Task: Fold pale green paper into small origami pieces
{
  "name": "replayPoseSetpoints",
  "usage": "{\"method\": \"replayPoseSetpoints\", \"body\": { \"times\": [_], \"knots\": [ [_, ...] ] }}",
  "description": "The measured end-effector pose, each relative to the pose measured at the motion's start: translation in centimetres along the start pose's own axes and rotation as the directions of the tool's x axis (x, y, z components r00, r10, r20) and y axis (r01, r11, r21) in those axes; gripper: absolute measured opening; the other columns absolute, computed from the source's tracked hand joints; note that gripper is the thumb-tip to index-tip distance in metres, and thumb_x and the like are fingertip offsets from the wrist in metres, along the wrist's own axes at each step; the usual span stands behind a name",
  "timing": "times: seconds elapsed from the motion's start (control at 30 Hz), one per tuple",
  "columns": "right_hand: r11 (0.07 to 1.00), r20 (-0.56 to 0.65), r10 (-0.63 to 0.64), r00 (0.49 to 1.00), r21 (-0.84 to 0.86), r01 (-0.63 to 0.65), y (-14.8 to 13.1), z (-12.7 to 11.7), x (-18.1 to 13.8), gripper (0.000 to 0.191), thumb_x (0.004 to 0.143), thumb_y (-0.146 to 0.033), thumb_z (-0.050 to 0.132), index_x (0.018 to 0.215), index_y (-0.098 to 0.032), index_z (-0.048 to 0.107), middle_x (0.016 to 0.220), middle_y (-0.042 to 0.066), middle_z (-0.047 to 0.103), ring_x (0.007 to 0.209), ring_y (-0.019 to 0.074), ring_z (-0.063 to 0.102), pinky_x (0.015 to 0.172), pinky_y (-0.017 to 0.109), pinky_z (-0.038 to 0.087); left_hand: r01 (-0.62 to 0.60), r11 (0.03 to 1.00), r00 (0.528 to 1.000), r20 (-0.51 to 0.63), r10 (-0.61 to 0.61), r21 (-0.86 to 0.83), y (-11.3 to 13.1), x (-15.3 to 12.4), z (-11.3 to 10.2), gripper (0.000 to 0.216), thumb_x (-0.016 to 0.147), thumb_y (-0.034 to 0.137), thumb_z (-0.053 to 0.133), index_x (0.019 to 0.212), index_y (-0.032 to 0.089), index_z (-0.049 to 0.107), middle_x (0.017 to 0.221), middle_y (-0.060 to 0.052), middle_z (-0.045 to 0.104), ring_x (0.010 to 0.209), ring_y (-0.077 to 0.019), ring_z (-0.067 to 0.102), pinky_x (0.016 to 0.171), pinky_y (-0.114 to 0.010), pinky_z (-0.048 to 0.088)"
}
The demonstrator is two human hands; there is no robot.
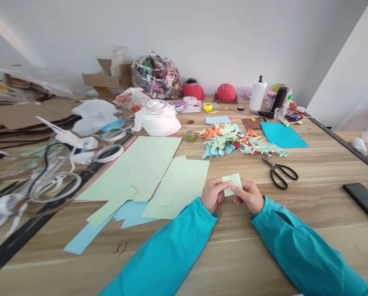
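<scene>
A small light green paper square (234, 181) is held up between both hands, just above the table. My left hand (213, 194) pinches its left side with the thumb on top. On its lower right, my right hand (248, 196) grips it the same way, thumb over the face and fingers curled behind. Large light green sheets (134, 164) and cut strips lie to the left, with blue paper (91, 233) partly under them. Beyond the hands is a pile of folded paper stars or cranes (223, 137) in green, orange, blue and red.
Black-handled scissors (279, 170) lie right of the hands, and a black phone (364, 201) rests near the right edge. A turquoise sheet (284, 135) is behind the scissors. White tape rolls (56, 187), a glue gun (79, 142) and cardboard (29, 113) crowd the left. A white bottle (258, 95) stands at the back.
</scene>
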State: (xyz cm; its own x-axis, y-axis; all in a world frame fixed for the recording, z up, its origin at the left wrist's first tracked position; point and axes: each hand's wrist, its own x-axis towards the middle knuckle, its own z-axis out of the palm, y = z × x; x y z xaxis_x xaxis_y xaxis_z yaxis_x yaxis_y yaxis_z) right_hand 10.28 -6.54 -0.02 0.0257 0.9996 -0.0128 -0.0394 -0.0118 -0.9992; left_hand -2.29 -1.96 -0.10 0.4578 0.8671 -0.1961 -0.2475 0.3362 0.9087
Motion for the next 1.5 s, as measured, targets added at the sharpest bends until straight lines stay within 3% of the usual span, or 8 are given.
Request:
{"method": "replayPoseSetpoints", "body": {
  "times": [0.13, 0.27, 0.4, 0.57, 0.9, 1.1, 1.3, 1.5],
  "knots": [
    [0.998, -0.104, 0.011, 0.994, 0.069, -0.004, 0.0, -0.1, 0.2, 0.039, 0.063, -0.052, 0.068, 0.064, -0.014, 0.060, 0.045, -0.002, 0.055, 0.036, 0.0073, 0.045, 0.037, 0.020, 0.035, -0.062, 0.998, 0.997, -0.038, 0.063, 0.026, 0.0, 0.0, 0.1, 0.036, 0.061, 0.040, 0.070, 0.049, 0.014, 0.049, 0.031, 0.007, 0.035, 0.027, -0.0022, 0.025, 0.032, -0.018, 0.013],
    [0.998, -0.162, -0.060, 0.985, 0.020, 0.064, 0.1, 0.0, 0.2, 0.037, 0.067, -0.050, 0.066, 0.074, -0.013, 0.064, 0.050, -0.001, 0.057, 0.040, 0.0087, 0.047, 0.040, 0.022, 0.040, -0.146, 0.989, 0.989, 0.002, 0.146, -0.015, 0.1, 0.0, 0.3, 0.028, 0.064, 0.038, 0.069, 0.065, 0.014, 0.056, 0.053, 0.002, 0.056, 0.043, -0.0085, 0.050, 0.037, -0.018, 0.035],
    [0.970, -0.158, -0.211, 0.965, -0.160, 0.186, 0.7, 0.1, 0.0, 0.036, 0.078, -0.045, 0.057, 0.094, -0.014, 0.065, 0.060, 0.001, 0.060, 0.051, 0.0114, 0.052, 0.048, 0.023, 0.045, -0.137, 0.988, 0.991, -0.001, 0.137, -0.073, 0.1, 0.1, 0.5, 0.027, 0.065, 0.039, 0.069, 0.070, 0.015, 0.057, 0.061, 0.002, 0.059, 0.052, -0.0117, 0.056, 0.043, -0.023, 0.045],
    [0.859, -0.254, -0.403, 0.879, -0.437, 0.268, 1.6, 0.0, -0.2, 0.040, 0.081, -0.032, 0.054, 0.118, -0.018, 0.056, 0.074, 0.002, 0.063, 0.062, 0.0129, 0.057, 0.057, 0.025, 0.048, -0.118, 0.990, 0.991, -0.067, 0.112, -0.082, 0.0, 0.2, 0.4, 0.029, 0.062, 0.038, 0.072, 0.069, 0.014, 0.058, 0.062, 0.001, 0.059, 0.054, -0.0114, 0.055, 0.040, -0.022, 0.046],
    [0.772, -0.187, -0.536, 0.823, -0.502, 0.389, 0.9, -0.1, -0.3, 0.025, 0.081, -0.023, 0.055, 0.103, -0.024, 0.066, 0.099, 0.008, 0.058, 0.075, 0.0137, 0.058, 0.059, 0.025, 0.053, -0.146, 0.986, 0.987, -0.075, 0.140, -0.078, -0.2, 0.4, 0.4, 0.028, 0.063, 0.038, 0.071, 0.070, 0.014, 0.061, 0.062, 0.001, 0.059, 0.053, -0.0100, 0.053, 0.038, -0.019, 0.042],
    [0.866, -0.261, -0.457, 0.850, -0.346, 0.360, 0.9, 0.0, -0.2, 0.019, 0.076, -0.024, 0.062, 0.094, -0.023, 0.068, 0.105, 0.008, 0.049, 0.074, 0.0122, 0.055, 0.052, 0.023, 0.053, -0.146, 0.988, 0.987, -0.079, 0.142, -0.047, -0.3, 0.5, 0.2, 0.025, 0.064, 0.037, 0.071, 0.073, 0.014, 0.065, 0.063, 0.000, 0.060, 0.053, -0.0097, 0.053, 0.039, -0.019, 0.040],
    [0.918, -0.348, -0.393, 0.851, -0.202, 0.341, 1.4, -0.2, 0.3, 0.014, 0.068, -0.027, 0.069, 0.080, -0.021, 0.066, 0.102, 0.007, 0.053, 0.086, 0.0177, 0.058, 0.064, 0.028, 0.053, -0.180, 0.983, 0.982, -0.059, 0.181, 0.034, -0.7, 0.6, -0.1, 0.029, 0.066, 0.038, 0.069, 0.080, 0.013, 0.069, 0.068, -0.002, 0.063, 0.058, -0.0117, 0.054, 0.043, -0.020, 0.044],
    [0.978, -0.398, -0.198, 0.896, -0.024, 0.205, 1.6, -0.3, 0.7, 0.029, 0.057, -0.033, 0.077, 0.074, -0.018, 0.058, 0.086, 0.004, 0.060, 0.067, 0.0143, 0.058, 0.055, 0.027, 0.050, -0.153, 0.980, 0.986, -0.042, 0.159, 0.129, -0.5, 0.3, 0.1, 0.029, 0.067, 0.037, 0.068, 0.082, 0.012, 0.071, 0.076, -0.005, 0.067, 0.062, -0.0142, 0.057, 0.044, -0.021, 0.046]
  ]
}}
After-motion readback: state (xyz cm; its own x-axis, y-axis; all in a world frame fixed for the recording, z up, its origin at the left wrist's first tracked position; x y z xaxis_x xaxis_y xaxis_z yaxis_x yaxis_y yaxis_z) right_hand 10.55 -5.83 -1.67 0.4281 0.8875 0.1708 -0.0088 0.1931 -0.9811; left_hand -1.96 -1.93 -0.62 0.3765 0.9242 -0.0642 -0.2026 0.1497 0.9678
